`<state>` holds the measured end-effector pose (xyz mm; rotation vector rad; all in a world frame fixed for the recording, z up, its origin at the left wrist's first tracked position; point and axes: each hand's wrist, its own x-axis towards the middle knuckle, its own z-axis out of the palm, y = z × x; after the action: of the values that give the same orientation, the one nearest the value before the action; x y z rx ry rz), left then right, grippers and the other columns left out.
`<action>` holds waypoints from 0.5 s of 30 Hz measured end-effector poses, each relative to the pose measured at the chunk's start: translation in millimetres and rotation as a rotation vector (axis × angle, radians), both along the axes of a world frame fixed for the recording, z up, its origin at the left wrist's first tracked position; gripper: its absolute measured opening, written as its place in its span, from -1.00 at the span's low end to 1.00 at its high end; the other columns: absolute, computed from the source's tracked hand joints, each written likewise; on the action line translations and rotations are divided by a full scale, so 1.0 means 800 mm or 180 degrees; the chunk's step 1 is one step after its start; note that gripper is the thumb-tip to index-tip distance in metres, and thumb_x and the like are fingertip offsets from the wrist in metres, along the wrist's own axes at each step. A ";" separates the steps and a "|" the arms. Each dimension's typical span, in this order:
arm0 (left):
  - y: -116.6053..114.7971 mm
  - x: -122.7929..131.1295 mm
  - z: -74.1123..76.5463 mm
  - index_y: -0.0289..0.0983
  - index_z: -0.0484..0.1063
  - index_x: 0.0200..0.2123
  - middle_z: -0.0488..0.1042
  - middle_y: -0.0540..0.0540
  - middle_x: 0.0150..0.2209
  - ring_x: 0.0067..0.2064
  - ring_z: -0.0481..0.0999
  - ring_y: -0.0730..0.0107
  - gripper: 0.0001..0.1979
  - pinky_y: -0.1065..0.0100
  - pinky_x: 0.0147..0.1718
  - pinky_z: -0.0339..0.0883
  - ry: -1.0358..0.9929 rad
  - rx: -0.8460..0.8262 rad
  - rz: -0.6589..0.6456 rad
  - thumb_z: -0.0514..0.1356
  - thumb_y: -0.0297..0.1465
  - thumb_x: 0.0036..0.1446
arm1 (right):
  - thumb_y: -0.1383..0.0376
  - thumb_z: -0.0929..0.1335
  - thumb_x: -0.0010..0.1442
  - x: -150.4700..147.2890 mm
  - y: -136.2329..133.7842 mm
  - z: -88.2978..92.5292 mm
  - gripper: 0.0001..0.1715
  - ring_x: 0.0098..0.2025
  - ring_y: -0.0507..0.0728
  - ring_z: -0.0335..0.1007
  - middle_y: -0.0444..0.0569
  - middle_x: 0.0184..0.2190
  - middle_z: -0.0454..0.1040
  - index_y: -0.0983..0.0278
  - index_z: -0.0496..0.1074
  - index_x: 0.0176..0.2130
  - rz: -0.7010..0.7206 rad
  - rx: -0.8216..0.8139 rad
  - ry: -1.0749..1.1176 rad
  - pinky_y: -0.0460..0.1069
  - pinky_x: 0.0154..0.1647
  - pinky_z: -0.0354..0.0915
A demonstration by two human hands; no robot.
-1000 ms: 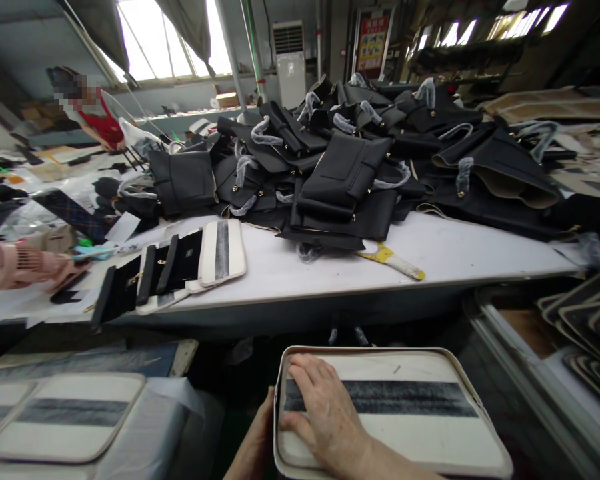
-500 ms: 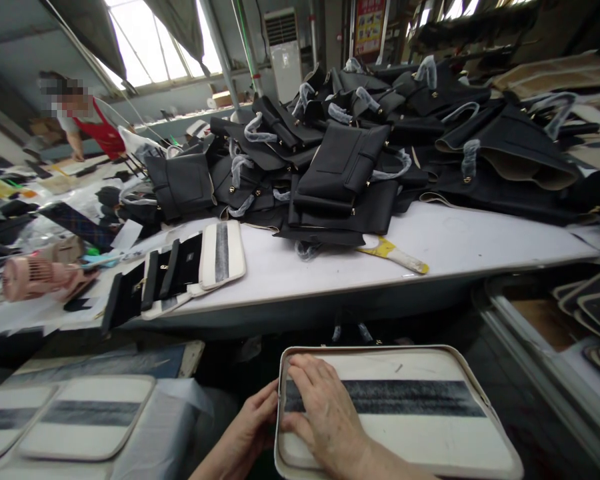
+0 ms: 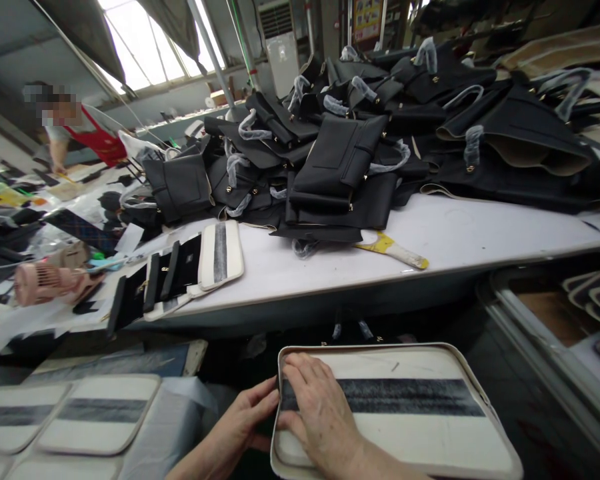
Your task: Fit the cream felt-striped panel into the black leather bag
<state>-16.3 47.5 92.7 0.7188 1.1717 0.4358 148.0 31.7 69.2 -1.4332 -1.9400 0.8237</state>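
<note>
A cream bag panel with rounded corners, a dark band across it and a thin raised rim lies at the bottom centre-right, in front of me. My right hand rests over its left end, palm down, fingers stretched toward the left rim and thumb apart. At that same left edge, my left hand pinches the rim between thumb and fingers; some of its fingers are hidden below. Just beyond the panel's far edge, plastic-wrapped handles show in the dark gap.
A white worktable bears a heap of black bags, a yellow-and-white strip, striped pieces and a pink fan. More striped panels lie at lower left. Stacked panels stand right. A person in a red apron works far left.
My left hand has shifted slightly down and left along the panel's edge. My right hand stays on the panel, almost unmoved. The view has tilted a little, and the co-worker's arm reaches lower.
</note>
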 end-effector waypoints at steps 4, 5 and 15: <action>0.000 0.004 0.000 -0.16 0.34 0.20 0.49 -0.25 0.06 -0.09 0.57 0.00 -0.45 0.20 -0.35 0.50 0.0026 0.0016 0.0004 0.23 -0.14 0.18 | 0.29 0.53 0.01 0.001 0.000 -0.001 -0.37 0.21 0.28 0.20 0.05 0.16 0.35 0.30 0.36 0.06 -0.0009 -0.0002 0.0047 0.20 0.29 0.11; 0.000 0.004 0.000 -0.16 0.34 0.20 0.48 -0.25 0.08 -0.09 0.57 0.01 -0.45 0.20 -0.36 0.50 0.0040 0.0012 0.0014 0.23 -0.14 0.17 | 0.29 0.52 0.03 0.002 0.000 0.000 -0.39 0.20 0.28 0.19 0.05 0.16 0.35 0.30 0.36 0.06 -0.0009 -0.0008 0.0066 0.19 0.29 0.11; -0.014 0.006 -0.039 -0.16 0.42 0.14 0.50 -0.19 0.07 0.10 0.46 -0.11 -0.38 0.05 -0.04 0.44 0.0106 0.0111 0.0637 0.35 -0.08 0.02 | 0.40 0.30 -0.06 0.012 -0.003 0.006 -0.27 0.29 0.21 0.02 0.02 0.23 0.25 0.29 0.30 0.15 0.0139 -0.0160 0.0379 0.13 0.38 -0.14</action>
<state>-11.3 36.1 61.3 0.6432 1.2757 0.6146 157.3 29.7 73.8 -1.3432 -1.8788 0.9619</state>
